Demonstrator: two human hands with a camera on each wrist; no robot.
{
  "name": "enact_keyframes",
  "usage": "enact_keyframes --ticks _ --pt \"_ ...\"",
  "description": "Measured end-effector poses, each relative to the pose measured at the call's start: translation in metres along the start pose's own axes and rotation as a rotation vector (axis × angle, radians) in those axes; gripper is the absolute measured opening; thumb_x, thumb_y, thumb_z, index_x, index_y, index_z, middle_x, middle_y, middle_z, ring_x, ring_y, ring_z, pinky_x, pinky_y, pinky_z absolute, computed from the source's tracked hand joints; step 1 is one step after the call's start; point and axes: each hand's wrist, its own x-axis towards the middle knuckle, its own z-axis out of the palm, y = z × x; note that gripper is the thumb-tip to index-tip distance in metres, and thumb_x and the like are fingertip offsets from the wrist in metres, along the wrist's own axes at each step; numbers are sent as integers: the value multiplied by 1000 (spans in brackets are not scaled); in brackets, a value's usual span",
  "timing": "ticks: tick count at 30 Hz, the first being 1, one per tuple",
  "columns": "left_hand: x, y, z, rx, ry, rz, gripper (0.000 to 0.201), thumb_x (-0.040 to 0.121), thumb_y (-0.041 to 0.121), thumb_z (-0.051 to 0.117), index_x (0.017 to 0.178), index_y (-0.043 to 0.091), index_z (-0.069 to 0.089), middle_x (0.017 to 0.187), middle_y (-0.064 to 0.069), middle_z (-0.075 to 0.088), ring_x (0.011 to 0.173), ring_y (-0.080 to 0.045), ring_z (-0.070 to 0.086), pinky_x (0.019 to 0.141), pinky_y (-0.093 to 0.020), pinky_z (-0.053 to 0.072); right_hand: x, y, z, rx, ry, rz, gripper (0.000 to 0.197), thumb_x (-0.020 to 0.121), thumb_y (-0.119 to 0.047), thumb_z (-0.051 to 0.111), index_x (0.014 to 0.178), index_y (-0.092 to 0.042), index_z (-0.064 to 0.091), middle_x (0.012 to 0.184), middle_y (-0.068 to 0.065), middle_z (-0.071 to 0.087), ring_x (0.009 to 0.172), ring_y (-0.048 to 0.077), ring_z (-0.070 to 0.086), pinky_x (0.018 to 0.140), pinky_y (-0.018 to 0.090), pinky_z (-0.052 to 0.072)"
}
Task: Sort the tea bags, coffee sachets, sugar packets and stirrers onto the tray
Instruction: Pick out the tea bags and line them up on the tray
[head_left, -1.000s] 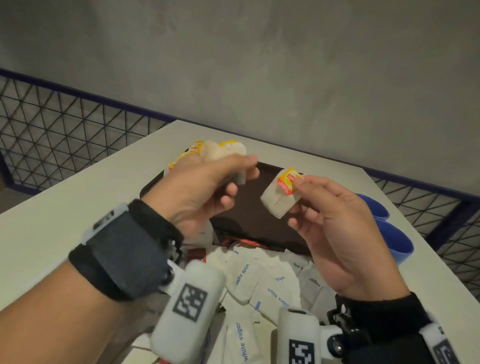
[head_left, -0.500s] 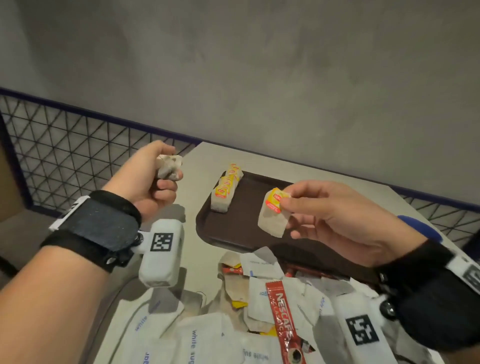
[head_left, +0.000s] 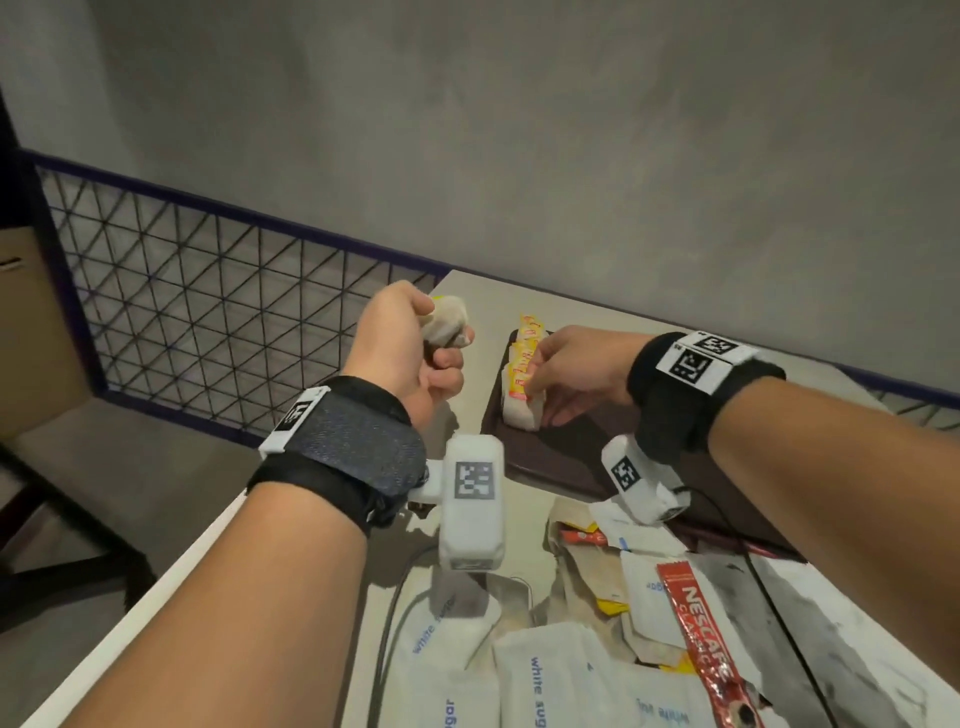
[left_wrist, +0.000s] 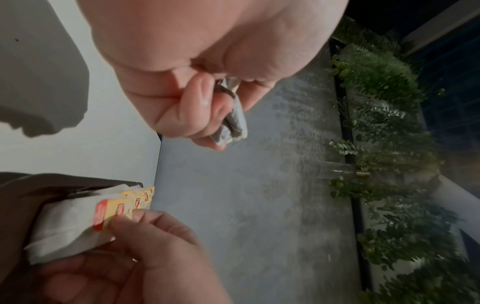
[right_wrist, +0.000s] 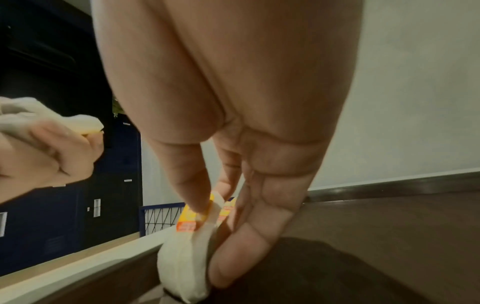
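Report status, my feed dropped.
Left hand grips tea bags off-tray. Right hand pinches a tea bag at the tray row. Nothing blocking.

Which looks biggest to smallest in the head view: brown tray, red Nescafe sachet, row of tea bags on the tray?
1. brown tray, partly hidden.
2. red Nescafe sachet; nearer the camera, so inflated.
3. row of tea bags, partly covered by the right hand.

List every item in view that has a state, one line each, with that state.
left hand: raised above the table, grips crumpled tea bags
right hand: over the tray, pinches the nearest tea bag's tag
row of tea bags: standing on edge at the tray's left end
tray: on the table, mostly bare
sugar packets: loose pile on the table, unsorted
coffee sachet: lying on the pile, sealed
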Motion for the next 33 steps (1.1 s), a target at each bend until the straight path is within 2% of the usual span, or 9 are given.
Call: enact_keyframes --ticks 5,7,10,12,16,22,26,30,33 --pt "4 -6 2 57 -29 2 20 88 8 30 71 12 39 67 -6 46 40 -9 30 33 -15 20 -1 -3 8 43 64 71 17 91 -11 75 99 -7 60 93 18 66 78 29 71 63 32 63" --pt "3 -6 4 42 -7 17 20 89 7 29 74 11 41 67 -7 46 41 -9 30 35 -15 20 -5 -3 10 37 36 67 23 87 -7 79 102 -9 62 95 19 66 82 30 72 67 34 64" --pt "1 -6 5 3 36 64 18 90 6 28 88 8 45 67 -7 48 46 -11 31 38 -16 20 -1 -4 12 18 18 78 57 80 5 81 128 -2 52 115 26 67 96 38 75 74 37 64" --pt "-1 -6 5 -9 32 79 19 90 6 28 96 7 46 68 -7 50 47 -11 32 38 -17 22 3 -6 13 -2 22 73 61 79 9 79 129 -4 47 115 25 67 95 38 75 80 41 64" --pt "-3 -10 8 113 16 133 19 92 5 36 91 4 55 69 -8 63 47 -12 50 39 -17 35 7 -8 12 -107 51 60 49 75 3 84 115 -3 56 108 23 72 90 36 77 85 46 63" --pt "-9 -15 14 232 -164 104 16 100 4 51 97 -1 67 92 -12 79 75 -22 77 54 -21 60 -39 -27 -20 123 91 -60 13 98 -9 63 111 -8 61 95 14 65 78 27 65 72 37 57" --pt "-13 -16 18 290 -262 65 14 99 10 63 108 1 68 100 -14 79 78 -22 79 52 -20 59 -93 -22 -29 415 116 -241 15 97 -12 66 112 -11 67 88 9 67 73 21 61 66 30 49" --pt "-20 -21 22 406 -321 46 18 97 13 65 111 3 69 107 -15 79 79 -21 79 51 -17 58 -115 12 -23 194 315 -391 9 93 -22 73 101 -18 73 81 5 67 72 16 60 68 35 47" --pt "-29 -22 32 510 -366 42 26 89 15 70 111 2 70 107 -19 78 78 -23 79 50 -17 57 -120 35 -28 140 338 -441 6 92 -26 75 97 -22 75 78 4 67 70 13 60 70 35 50"
